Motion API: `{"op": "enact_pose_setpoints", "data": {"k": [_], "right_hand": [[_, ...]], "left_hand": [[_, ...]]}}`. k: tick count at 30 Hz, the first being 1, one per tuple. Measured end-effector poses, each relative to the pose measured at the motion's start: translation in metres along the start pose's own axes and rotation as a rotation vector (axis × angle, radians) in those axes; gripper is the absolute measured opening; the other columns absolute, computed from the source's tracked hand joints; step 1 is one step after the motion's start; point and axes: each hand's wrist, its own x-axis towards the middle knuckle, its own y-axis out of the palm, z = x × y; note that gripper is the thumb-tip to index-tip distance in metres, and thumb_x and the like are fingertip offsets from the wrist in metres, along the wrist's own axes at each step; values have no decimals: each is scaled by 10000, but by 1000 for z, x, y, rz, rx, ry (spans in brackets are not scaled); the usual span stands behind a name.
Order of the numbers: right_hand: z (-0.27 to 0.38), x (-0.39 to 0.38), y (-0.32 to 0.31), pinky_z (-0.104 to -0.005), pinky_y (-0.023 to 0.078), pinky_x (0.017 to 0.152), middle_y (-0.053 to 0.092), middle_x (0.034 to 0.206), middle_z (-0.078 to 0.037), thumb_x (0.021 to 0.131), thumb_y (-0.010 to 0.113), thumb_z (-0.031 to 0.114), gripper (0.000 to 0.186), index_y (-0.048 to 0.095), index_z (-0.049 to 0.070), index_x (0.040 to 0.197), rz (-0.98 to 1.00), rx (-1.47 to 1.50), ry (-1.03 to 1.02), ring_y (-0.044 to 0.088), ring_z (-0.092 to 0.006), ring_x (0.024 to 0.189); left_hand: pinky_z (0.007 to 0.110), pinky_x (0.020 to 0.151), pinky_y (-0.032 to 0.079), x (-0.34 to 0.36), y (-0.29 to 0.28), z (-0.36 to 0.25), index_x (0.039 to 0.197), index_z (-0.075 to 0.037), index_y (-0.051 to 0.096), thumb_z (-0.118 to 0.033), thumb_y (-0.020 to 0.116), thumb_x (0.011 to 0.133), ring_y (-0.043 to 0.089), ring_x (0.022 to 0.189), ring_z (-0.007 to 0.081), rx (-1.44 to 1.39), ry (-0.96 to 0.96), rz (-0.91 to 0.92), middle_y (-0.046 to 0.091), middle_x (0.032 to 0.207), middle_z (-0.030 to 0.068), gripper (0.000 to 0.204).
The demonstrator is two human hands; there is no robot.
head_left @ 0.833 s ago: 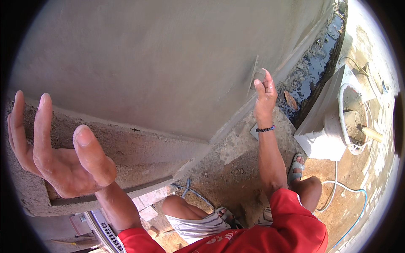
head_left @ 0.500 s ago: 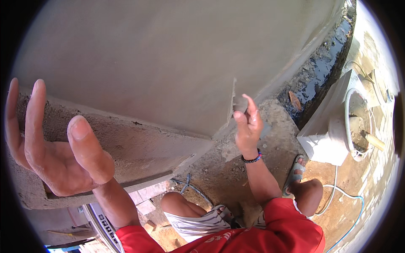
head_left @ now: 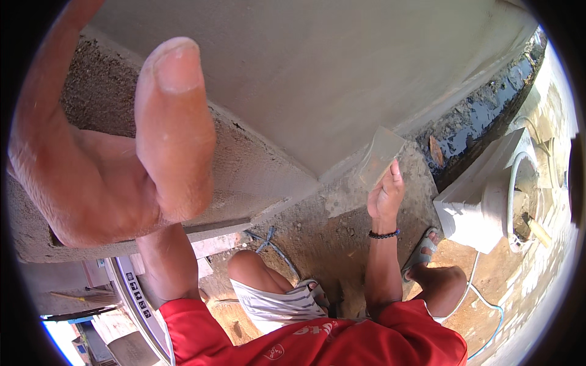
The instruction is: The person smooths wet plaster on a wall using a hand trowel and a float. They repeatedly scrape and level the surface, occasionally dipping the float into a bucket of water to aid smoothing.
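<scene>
My left hand (head_left: pixel 143 158) is raised very close to the view, in front of a rough cement ledge (head_left: pixel 244 165). Its thumb points up, apart from the fingers, and nothing is in it; the fingertips run out of the picture. At the right, my right hand (head_left: pixel 386 194) is closed on a flat, rectangular grey plastering trowel (head_left: pixel 381 152). The trowel's face shows, while its grip is hidden by my fingers. It is held near the lower corner of a large, smooth grey plastered wall (head_left: pixel 329 73).
A white container (head_left: pixel 473 204) with a wooden handle (head_left: pixel 538 233) in it stands at the right. A pale hose (head_left: pixel 479 293) lies beside it. Dark, wet rubble (head_left: pixel 482 116) and a dry leaf (head_left: pixel 436 150) line the wall's foot. A blue-grey strap (head_left: pixel 267 241) lies below the ledge.
My left hand has come closer to the view and moved right. My right hand has drawn down and slightly right, turning the trowel from edge-on so that its face shows.
</scene>
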Motion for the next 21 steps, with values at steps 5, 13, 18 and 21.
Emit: {"op": "enact_pose_setpoints", "data": {"k": [5,13,18,21], "right_hand": [[-51,-16,-99,-298,483,674,618,1098,-83,958,444,63,332,445,20,1287,-200,115,307,599,-187,902],[-72,-3,-130,-292,422,555,623,1032,-75,968,435,129,273,495,49,1222,-245,111,483,577,-183,778],[-54,-9,-121,-296,414,532,619,1019,-86,976,378,129,286,496,46,1223,-363,45,398,570,-194,761],[-62,-16,-147,-294,391,501,615,985,-90,960,330,81,298,504,40,1198,-324,-39,509,552,-192,719]], "left_hand": [[375,717,584,-17,-8,18,881,-8,701,-111,624,824,670,628,209,345,391,118,683,797,136,141],[456,892,480,-21,-17,-11,1060,-42,613,-112,568,845,598,935,294,-104,41,-25,628,993,163,231],[507,1001,415,-18,1,-61,1172,-63,558,-112,534,858,554,1127,347,-428,-132,-133,594,1115,180,319],[515,980,388,-72,-11,-172,1017,-50,650,-110,585,796,464,1220,387,-946,-537,260,585,1169,165,238]]}}
